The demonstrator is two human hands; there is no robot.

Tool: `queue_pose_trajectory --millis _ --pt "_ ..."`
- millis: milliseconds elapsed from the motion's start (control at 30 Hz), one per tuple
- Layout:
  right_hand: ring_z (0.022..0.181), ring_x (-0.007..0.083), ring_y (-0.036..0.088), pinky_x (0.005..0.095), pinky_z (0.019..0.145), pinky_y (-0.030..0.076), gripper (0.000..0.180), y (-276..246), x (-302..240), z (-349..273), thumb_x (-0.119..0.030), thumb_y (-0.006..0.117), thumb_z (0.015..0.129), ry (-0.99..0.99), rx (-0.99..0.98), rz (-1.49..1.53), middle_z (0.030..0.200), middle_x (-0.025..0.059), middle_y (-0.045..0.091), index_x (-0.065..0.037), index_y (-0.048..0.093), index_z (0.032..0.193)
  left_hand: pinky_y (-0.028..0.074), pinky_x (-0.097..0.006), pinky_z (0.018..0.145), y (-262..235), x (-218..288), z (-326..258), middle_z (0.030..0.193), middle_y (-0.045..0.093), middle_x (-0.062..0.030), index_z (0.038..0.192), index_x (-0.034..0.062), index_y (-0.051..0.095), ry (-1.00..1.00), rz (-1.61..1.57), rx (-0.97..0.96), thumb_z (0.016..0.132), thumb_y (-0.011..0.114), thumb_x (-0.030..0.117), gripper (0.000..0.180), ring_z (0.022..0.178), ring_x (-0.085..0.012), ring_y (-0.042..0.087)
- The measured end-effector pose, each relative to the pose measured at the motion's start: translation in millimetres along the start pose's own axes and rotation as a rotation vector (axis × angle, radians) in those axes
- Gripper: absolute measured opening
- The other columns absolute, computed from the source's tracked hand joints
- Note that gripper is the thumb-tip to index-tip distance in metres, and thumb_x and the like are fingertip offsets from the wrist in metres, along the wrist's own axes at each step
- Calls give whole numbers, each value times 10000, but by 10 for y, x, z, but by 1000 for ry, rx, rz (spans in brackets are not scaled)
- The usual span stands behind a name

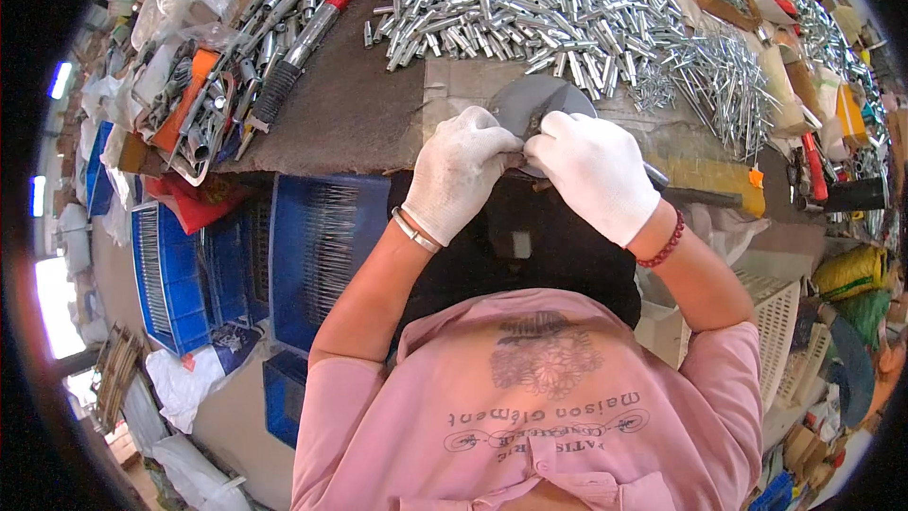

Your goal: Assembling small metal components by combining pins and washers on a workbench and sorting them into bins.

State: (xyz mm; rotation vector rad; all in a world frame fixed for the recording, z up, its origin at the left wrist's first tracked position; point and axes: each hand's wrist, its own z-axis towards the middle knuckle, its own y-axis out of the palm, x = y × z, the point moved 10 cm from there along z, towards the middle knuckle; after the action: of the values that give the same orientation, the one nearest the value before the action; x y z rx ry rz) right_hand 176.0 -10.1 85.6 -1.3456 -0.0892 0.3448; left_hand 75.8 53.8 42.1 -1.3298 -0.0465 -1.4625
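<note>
At the near edge of the bench, my left hand (461, 170) and my right hand (593, 173), both in white knitted gloves, meet with closed fingers over a round grey disc-shaped piece (532, 99). Fingertips and thumbs are pinched together at the disc's near side. What lies between them is too small and covered to name. A short dark cylindrical end (654, 173) shows just beyond my right hand's outer side. Behind the disc spreads a big heap of short shiny metal tubes (539, 5).
Thin metal pins (724, 85) lie in a pile at the right. Hand tools, among them a red-and-black bar (312, 33), crowd the left of the bench. Blue crates (293, 255) with long metal rods stand lower left; white plastic baskets (776, 312) stand lower right.
</note>
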Motion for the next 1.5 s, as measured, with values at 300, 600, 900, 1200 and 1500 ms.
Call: queue_pose_trajectory --millis 300,600,900,1200,1500 --pt "964 338 685 456 839 562 327 -179 603 -471 -89 764 885 271 167 50 1019 111 699 -98 727 1210 548 -445 788 18 29 -43 912 660 -86 915 123 767 14 63 -14 816 848 99 129 914 -328 676" --pt "814 250 718 365 681 597 462 -458 135 -687 -44 691 918 241 301 64 986 48 651 -233 717 1339 556 -445 730 -6 -14 -8 896 678 -101 942 104 770 42 43 -2 789 852 57 180 856 -339 695" --pt "936 396 673 458 807 566 420 -196 495 -419 -63 718 942 278 171 295 1064 165 646 -156 713 1352 548 -423 777 -180 211 -14 842 689 -124 908 114 798 168 144 7 830 762 44 111 830 -327 686" --pt "829 378 688 491 731 536 208 -30 356 -616 -150 848 833 377 82 159 898 135 666 -77 658 874 531 -454 830 -36 73 -74 940 616 -113 858 102 744 36 3 6 838 831 183 120 929 -342 652" --pt "586 115 631 307 572 512 179 365 251 -710 -46 667 924 609 -214 916 691 83 678 50 721 1064 563 -431 789 -135 266 -300 893 655 -107 1224 103 737 29 109 288 897 801 122 334 863 -327 686"
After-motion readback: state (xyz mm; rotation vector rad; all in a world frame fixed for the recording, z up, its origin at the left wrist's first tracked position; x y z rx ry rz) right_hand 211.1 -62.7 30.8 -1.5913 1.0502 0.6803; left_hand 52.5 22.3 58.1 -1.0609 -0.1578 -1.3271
